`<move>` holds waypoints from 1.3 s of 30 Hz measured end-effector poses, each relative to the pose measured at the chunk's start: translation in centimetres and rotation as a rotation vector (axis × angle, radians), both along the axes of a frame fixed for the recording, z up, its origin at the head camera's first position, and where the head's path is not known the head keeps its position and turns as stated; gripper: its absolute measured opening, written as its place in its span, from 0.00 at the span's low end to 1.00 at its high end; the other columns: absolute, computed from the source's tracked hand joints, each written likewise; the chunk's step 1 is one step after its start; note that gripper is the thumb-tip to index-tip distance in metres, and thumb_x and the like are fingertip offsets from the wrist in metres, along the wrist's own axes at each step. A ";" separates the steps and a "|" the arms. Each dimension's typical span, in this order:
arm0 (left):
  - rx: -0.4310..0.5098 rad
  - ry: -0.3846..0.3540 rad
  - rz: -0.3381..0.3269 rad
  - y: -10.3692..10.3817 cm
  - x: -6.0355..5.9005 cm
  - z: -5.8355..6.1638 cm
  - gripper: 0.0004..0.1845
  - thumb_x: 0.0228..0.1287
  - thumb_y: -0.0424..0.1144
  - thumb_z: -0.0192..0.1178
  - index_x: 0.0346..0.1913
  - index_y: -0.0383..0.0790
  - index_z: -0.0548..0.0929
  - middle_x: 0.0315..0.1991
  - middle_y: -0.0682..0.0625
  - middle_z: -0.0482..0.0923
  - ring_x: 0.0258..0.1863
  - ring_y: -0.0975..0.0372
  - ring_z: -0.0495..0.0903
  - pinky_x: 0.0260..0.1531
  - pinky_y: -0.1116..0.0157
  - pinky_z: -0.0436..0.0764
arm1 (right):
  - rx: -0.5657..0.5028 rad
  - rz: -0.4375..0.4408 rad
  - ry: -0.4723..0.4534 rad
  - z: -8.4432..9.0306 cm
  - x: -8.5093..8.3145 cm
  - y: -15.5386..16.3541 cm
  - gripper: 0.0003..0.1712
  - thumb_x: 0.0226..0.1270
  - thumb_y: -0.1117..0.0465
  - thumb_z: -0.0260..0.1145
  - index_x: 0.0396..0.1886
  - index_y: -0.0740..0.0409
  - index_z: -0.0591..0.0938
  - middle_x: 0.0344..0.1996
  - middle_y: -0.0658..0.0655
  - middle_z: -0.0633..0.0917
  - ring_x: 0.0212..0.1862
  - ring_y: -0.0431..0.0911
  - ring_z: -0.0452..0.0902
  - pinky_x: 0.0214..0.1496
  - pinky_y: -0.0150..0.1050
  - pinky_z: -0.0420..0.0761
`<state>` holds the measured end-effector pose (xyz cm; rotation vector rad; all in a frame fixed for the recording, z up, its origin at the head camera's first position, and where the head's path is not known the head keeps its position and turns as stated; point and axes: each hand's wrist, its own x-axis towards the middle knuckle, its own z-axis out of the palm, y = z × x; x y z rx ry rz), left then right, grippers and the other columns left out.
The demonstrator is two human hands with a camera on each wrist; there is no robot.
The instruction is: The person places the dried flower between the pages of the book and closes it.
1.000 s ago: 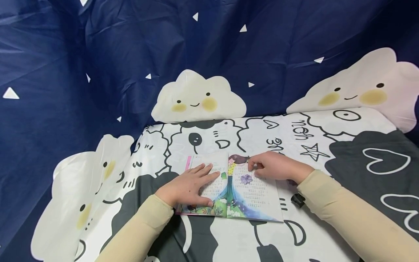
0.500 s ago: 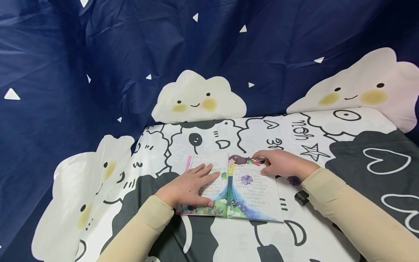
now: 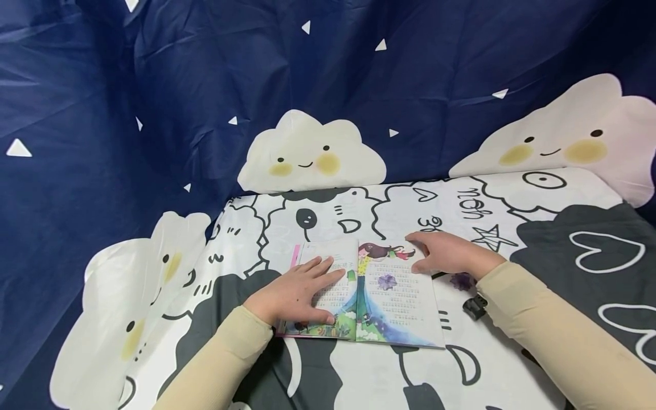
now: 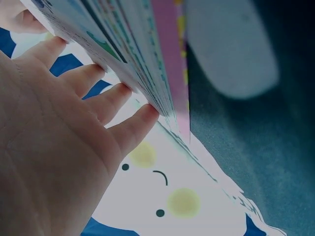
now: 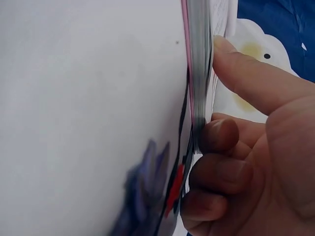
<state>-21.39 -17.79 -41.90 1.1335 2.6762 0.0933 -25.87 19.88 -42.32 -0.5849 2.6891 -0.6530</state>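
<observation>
An illustrated book [image 3: 400, 307] lies open on the patterned cloth, with printed text on both pages. My left hand [image 3: 297, 290] rests spread on the left page; in the left wrist view its straight fingertips [image 4: 147, 115] touch the paper. At the top right corner of the right page is my right hand [image 3: 451, 254]. In the right wrist view its thumb [image 5: 224, 46] presses the page side, while the other fingers curl in against the edge of the book. How far those fingers reach beneath the pages is hidden.
Black, white and grey doodle cloth [image 3: 379, 381] spreads under the book. Cloud-shaped cushions [image 3: 312, 151] line the back and left, before a dark blue curtain [image 3: 205, 68]. A purple flower-like thing [image 3: 462, 281] and a black device [image 3: 475, 307] are by my right wrist.
My right hand has slid right across the page to its top right corner, uncovering the printed girl's hair and red bow. The left hand and the book have stayed put.
</observation>
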 end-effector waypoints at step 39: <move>0.046 0.014 -0.015 -0.4 0.0 0.2 0.48 0.64 0.72 0.56 0.82 0.62 0.53 0.82 0.51 0.44 0.80 0.52 0.44 0.75 0.49 0.53 | -0.237 -0.133 0.044 0.9 1.3 0.8 0.29 0.82 0.42 0.49 0.24 0.55 0.75 0.16 0.54 0.76 0.19 0.48 0.71 0.26 0.42 0.72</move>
